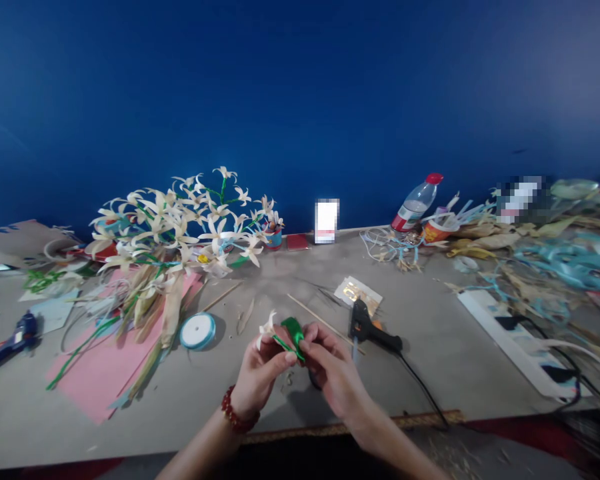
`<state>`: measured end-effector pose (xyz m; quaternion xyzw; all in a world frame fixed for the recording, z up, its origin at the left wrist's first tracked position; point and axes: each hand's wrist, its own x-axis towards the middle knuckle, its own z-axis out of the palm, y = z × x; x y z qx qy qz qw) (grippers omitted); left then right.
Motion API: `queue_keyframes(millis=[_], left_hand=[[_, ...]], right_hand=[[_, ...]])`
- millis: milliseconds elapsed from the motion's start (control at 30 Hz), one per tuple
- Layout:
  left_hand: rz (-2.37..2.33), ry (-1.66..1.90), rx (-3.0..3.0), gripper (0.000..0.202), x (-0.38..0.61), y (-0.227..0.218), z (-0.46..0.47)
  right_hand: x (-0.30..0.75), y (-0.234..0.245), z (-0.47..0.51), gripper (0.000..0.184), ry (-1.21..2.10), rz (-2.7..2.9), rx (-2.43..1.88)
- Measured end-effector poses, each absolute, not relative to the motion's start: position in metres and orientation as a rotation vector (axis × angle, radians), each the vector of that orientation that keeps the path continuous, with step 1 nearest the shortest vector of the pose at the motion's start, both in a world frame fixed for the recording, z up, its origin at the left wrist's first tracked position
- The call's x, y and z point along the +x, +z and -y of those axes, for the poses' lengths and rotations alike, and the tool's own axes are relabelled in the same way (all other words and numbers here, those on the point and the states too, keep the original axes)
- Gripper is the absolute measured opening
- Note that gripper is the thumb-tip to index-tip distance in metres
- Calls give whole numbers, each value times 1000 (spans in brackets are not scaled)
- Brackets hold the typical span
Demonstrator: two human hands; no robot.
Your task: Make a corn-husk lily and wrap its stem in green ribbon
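Observation:
Above the front of the table, my left hand (260, 377), with a beaded bracelet at the wrist, pinches the green-wrapped stem of a small white flower (267, 327). The petals stick out beyond its fingers. Close beside it, my right hand (335, 367) grips a shiny green ribbon (293, 331), which loops up between the two hands and meets the stem. Where ribbon and stem touch, fingertips partly cover them. To the right lies a black glue gun (373, 328) on its side, its nozzle pointing down toward the table.
At the back left stands a bunch of white flowers (180, 220), with pink paper (100, 373) and dried husks before it. Nearby lies a ribbon spool (197, 331). Rightward are a bottle (415, 203), a power strip (510, 340) with cables, and another glue gun (15, 340) at far left.

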<state>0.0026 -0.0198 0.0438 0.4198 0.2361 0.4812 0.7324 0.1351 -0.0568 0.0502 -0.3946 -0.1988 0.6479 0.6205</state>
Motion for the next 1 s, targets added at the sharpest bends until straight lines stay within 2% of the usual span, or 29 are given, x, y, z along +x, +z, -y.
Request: queue_keyframes(millis=[567,1000], left_hand=[[-619,1055,892,21,-1,40,21],[-625,1126,916,18,-3,43,19]], right_hand=[[133,48,57,32,1464,452,-930],[142,47,65,24,1347,658,-949]])
